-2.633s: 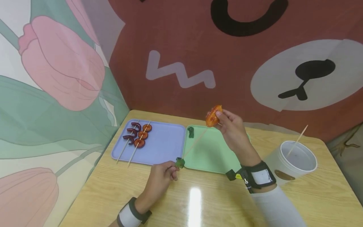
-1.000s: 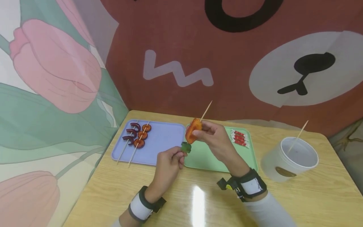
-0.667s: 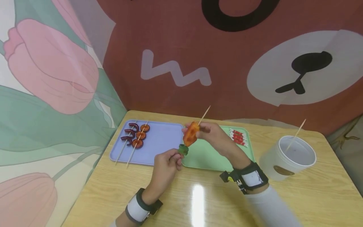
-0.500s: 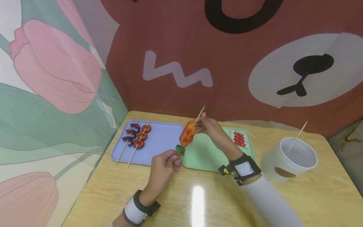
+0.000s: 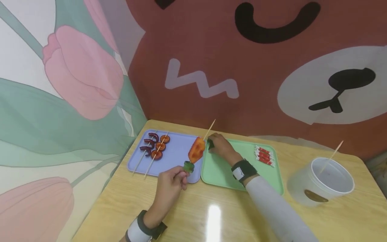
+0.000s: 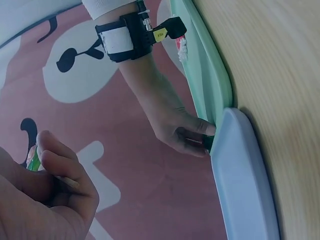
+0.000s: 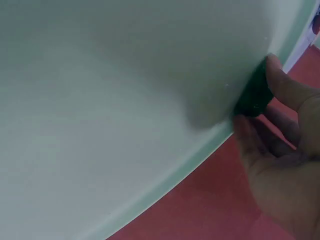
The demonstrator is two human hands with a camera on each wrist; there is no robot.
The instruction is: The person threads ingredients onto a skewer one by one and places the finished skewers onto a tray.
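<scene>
My left hand [image 5: 169,186] grips a bamboo skewer [image 5: 210,129] near its lower end. On the skewer sit a small green vegetable piece [image 5: 188,166], close to my fingers, and above it a glossy orange-brown piece of food [image 5: 197,150] shaped like a roasted chicken wing. The skewer's pointed tip sticks out past it, over the trays. My right hand [image 5: 222,148] reaches to the back left corner of the green tray [image 5: 229,174]. Between thumb and fingers it pinches a dark green vegetable piece [image 7: 255,95], best seen in the right wrist view.
A lilac tray [image 5: 178,159] on the left bears two loaded skewers, one with dark red curled pieces [image 5: 148,142], one with round brown slices [image 5: 160,146]. Red-and-white sticks [image 5: 264,156] lie in the green tray. At right stands a white bucket [image 5: 317,183] with a skewer inside.
My right hand slid the orange-brown piece down the skewer towards the green one, let go, and moved to the dark green piece in the tray. My left hand kept its grip.
</scene>
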